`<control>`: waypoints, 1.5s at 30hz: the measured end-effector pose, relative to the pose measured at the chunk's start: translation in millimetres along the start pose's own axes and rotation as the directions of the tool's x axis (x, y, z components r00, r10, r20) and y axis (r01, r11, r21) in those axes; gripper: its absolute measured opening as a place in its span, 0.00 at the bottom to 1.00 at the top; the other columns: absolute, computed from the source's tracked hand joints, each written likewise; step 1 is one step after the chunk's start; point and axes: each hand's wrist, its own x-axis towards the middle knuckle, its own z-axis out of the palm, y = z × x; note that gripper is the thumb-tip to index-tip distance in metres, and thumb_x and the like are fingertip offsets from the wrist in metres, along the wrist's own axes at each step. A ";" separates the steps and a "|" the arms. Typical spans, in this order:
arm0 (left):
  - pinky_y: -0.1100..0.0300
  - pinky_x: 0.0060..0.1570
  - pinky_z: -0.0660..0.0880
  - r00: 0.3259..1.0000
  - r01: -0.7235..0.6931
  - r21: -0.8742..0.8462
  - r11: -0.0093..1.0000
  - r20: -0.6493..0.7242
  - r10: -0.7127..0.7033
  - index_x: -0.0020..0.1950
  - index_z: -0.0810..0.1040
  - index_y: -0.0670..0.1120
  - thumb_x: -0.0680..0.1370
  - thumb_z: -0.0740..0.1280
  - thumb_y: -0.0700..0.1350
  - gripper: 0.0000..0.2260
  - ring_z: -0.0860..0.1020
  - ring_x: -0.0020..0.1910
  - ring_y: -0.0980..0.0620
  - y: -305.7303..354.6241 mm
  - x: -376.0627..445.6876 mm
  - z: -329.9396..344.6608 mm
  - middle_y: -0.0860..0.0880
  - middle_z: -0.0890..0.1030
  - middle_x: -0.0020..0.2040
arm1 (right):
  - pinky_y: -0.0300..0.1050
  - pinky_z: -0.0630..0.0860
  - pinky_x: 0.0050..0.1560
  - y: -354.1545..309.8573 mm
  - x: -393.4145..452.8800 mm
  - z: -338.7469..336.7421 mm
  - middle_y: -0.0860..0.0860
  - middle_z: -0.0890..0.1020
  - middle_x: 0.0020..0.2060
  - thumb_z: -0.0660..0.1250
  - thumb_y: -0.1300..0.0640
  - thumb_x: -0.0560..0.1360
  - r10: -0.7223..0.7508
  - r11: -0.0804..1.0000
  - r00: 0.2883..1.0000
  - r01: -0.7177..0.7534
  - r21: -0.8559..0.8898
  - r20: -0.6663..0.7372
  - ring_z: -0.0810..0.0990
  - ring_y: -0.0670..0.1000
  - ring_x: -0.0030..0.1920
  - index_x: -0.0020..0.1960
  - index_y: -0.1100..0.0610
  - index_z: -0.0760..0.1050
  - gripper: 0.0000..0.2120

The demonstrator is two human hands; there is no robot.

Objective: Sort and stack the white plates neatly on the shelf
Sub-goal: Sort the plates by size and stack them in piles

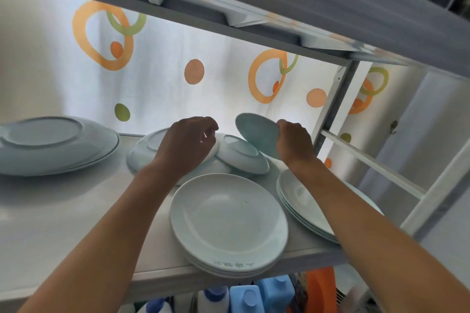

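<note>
right hand (295, 143) pinches a small plate (256, 133) tilted on edge at shelf (63, 211) rear, upturned plate (243, 154) at its eight o'clock; left hand (187, 146), loosely curled, nearer.

The near plate stack (229, 223) bears embossed marks on its front rim, too faint to read. No other writing shows.

The shelf (63, 211) lies bare at front left, between the upturned plates (50, 145) at far left and the front stack (229, 223). Overhead, the upper shelf (279, 2) limits height. On the right, plates (300, 203) and a metal post (335, 107) crowd the corner.
</note>
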 end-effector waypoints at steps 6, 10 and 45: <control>0.58 0.46 0.75 0.996 0.070 -0.155 0.986 -0.035 -0.076 0.51 0.82 0.47 0.77 0.66 0.41 0.06 0.77 0.37 0.53 3.9 1.3 4.3 0.52 0.82 0.40 | 0.30 0.71 0.46 21.6 -10.0 -38.0 0.59 0.84 0.47 0.63 0.64 0.78 0.086 0.903 0.909 0.102 0.418 -0.408 0.80 0.56 0.44 0.54 0.65 0.79 0.09; 0.59 0.49 0.76 0.974 0.197 -0.406 0.893 -0.022 -0.224 0.61 0.79 0.48 0.78 0.68 0.46 0.13 0.79 0.41 0.55 11.1 5.9 8.6 0.52 0.81 0.49 | 0.39 0.72 0.38 21.2 -32.2 -57.2 0.47 0.80 0.30 0.69 0.62 0.74 0.431 0.527 0.897 -0.159 0.835 -0.101 0.74 0.49 0.32 0.38 0.55 0.80 0.06; 0.56 0.49 0.79 0.959 0.233 -0.931 0.280 0.172 -0.224 0.26 0.77 0.48 0.62 0.66 0.29 0.14 0.83 0.52 0.46 26.7 5.1 -9.3 0.49 0.86 0.47 | 0.41 0.71 0.67 37.1 -126.4 -59.0 0.54 0.81 0.60 0.68 0.70 0.74 0.078 0.783 0.874 0.243 0.572 -0.479 0.78 0.47 0.62 0.62 0.60 0.78 0.18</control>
